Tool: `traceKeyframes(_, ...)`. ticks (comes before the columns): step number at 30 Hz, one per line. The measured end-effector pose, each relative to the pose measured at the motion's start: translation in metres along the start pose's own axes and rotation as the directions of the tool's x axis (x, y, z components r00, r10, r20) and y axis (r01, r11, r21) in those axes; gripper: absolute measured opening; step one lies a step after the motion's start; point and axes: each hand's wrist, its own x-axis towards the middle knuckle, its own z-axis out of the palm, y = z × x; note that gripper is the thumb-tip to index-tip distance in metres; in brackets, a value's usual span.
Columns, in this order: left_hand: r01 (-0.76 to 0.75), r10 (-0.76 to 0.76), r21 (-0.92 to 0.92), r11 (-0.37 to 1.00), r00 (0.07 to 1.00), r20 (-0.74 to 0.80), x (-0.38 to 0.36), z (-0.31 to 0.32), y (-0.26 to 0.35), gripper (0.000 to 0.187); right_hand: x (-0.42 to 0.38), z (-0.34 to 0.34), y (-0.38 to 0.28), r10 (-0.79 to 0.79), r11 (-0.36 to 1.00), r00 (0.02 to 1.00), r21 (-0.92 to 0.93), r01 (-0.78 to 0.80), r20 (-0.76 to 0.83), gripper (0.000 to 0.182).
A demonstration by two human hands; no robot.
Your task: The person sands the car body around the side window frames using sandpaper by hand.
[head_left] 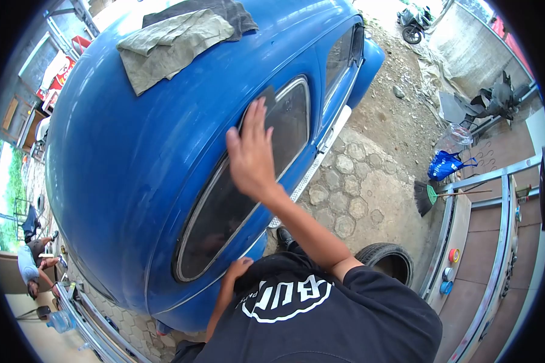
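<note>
Straight and pressed flat, the fingers of my right hand (254, 154) lie at the roof edge above the rear side window (224, 209) of a blue car (121, 157). Under their tips sticks out a small dark grey sheet that looks like sandpaper (269, 97). Lower down, my left hand (240, 266) rests against the car's side just below the window, close to my body. Its fingers show only in part, and I see nothing held in them. A grey-green cloth (169, 51) and a darker cloth (239, 17) lie on the roof.
A tyre (387, 260) lies on the floor at my right. Beyond it are a green broom (429, 196), a blue bag (445, 164) and a metal frame (499, 242) holding tape rolls (447, 281). Another person (30, 263) is at the far left. A motorbike (413, 27) stands farther back.
</note>
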Motion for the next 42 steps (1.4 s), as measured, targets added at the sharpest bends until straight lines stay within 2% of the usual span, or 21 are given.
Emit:
traceKeyframes(1, 0.076, -0.071, -0.103, 0.992, 0.996, 0.056, -0.002, 0.008, -0.045, 0.031, 0.019, -0.004, 0.008, 0.004, 1.0, 1.0, -0.025, -0.004, -0.021, 0.075)
traceKeyframes(4, 0.39, -0.374, -0.354, 0.85, 0.92, 0.114, -0.024, 0.037, -0.16, 0.03, 0.079, -0.021, 0.026, 0.157, 0.977, 0.972, 0.173, -0.127, -0.175, 0.074)
traceKeyframes(6, 0.105, -0.105, 0.005, 0.994, 0.994, 0.035, -0.08, 0.031, -0.184, 0.029, 0.077, -0.008, 0.026, 0.124, 0.984, 0.962, 0.158, -0.087, -0.244, 0.075)
traceKeyframes(8, 0.235, -0.242, 0.124, 0.964, 0.969, 0.051, -0.102, 0.054, -0.196, 0.028, 0.045, 0.009, 0.008, 0.045, 0.99, 0.976, 0.139, -0.015, -0.212, 0.077)
traceKeyframes(9, 0.506, -0.51, 0.065, 0.86, 0.856, 0.088, -0.102, 0.072, -0.203, 0.027, 0.016, 0.015, -0.003, -0.005, 0.992, 0.988, 0.12, 0.024, -0.155, 0.079)
traceKeyframes(10, 0.734, -0.729, 0.021, 0.678, 0.67, 0.139, -0.099, 0.08, -0.206, 0.026, -0.01, 0.02, -0.007, -0.084, 0.994, 0.994, 0.061, 0.088, -0.067, 0.081)
traceKeyframes(11, 0.611, -0.603, -0.036, 0.791, 0.788, 0.122, -0.096, 0.077, -0.207, 0.026, -0.023, 0.022, -0.008, -0.116, 0.993, 0.993, 0.019, 0.117, -0.019, 0.083)
traceKeyframes(13, 0.32, -0.315, -0.146, 0.936, 0.947, 0.059, -0.092, 0.073, -0.211, 0.027, 0.001, 0.015, 0.005, -0.093, 0.994, 0.993, -0.071, 0.088, -0.071, 0.079)
traceKeyframes(14, 0.161, -0.162, -0.196, 0.967, 0.987, 0.008, -0.089, 0.074, -0.212, 0.028, 0.024, 0.01, 0.015, -0.042, 0.999, 0.988, -0.013, 0.041, -0.145, 0.076)
traceKeyframes(16, 0.007, -0.051, -0.203, 0.979, 0.976, -0.21, -0.071, 0.077, -0.2, 0.029, 0.067, -0.014, 0.027, 0.078, 0.992, 0.979, 0.117, -0.056, -0.189, 0.077)
traceKeyframes(17, 0.027, -0.089, -0.174, 0.984, 0.929, -0.359, -0.054, 0.077, -0.176, 0.03, 0.064, -0.01, 0.027, 0.048, 0.994, 0.978, 0.111, -0.026, -0.203, 0.077)
traceKeyframes(19, 0.331, -0.509, -0.507, 0.796, 0.819, -0.264, -0.041, 0.065, -0.117, 0.03, 0.055, 0.004, 0.021, -0.009, 0.994, 0.971, 0.1, 0.034, -0.24, 0.077)
traceKeyframes(23, 0.41, -0.511, -0.414, 0.813, 0.842, -0.17, -0.015, 0.069, -0.084, 0.031, -0.027, 0.019, 0.008, -0.23, 0.973, 0.973, -0.038, 0.23, -0.002, 0.085)
traceKeyframes(26, 0.427, -0.5, -0.354, 0.832, 0.854, -0.144, -0.002, 0.074, -0.088, 0.031, 0.009, 0.006, 0.025, -0.199, 0.97, 0.979, -0.148, 0.191, -0.045, 0.084)
traceKeyframes(30, 0.334, -0.504, -0.472, 0.816, 0.811, -0.297, -0.012, 0.091, -0.078, 0.032, 0.063, -0.01, 0.034, -0.044, 0.996, 0.98, 0.066, 0.058, -0.193, 0.086)
traceKeyframes(31, 0.309, -0.506, -0.485, 0.818, 0.788, -0.351, -0.022, 0.093, -0.067, 0.033, 0.048, 0.001, 0.028, -0.103, 0.99, 0.983, 0.078, 0.116, -0.149, 0.085)
traceKeyframes(33, 0.418, -0.589, -0.484, 0.769, 0.757, -0.283, -0.039, 0.1, -0.052, 0.032, -0.002, 0.013, 0.016, -0.224, 0.966, 0.972, 0.116, 0.23, -0.069, 0.084)
traceKeyframes(35, 0.573, -0.673, -0.395, 0.718, 0.717, -0.183, -0.062, 0.107, -0.044, 0.033, -0.028, 0.011, 0.013, -0.293, 0.954, 0.954, 0.077, 0.288, 0.064, 0.083)
traceKeyframes(38, 0.626, -0.772, -0.496, 0.602, 0.614, -0.161, -0.089, 0.126, -0.03, 0.037, -0.023, 0.009, 0.024, -0.36, 0.925, 0.919, -0.067, 0.375, 0.162, 0.083)
traceKeyframes(40, 0.517, -0.71, -0.532, 0.67, 0.655, -0.259, -0.104, 0.139, -0.03, 0.04, -0.02, 0.006, 0.031, -0.37, 0.9, 0.9, -0.154, 0.409, 0.229, 0.084)
traceKeyframes(42, 0.464, -0.696, -0.569, 0.679, 0.655, -0.296, -0.119, 0.152, -0.03, 0.041, -0.024, 0.013, 0.017, -0.315, 0.948, 0.939, 0.088, 0.305, 0.136, 0.086)
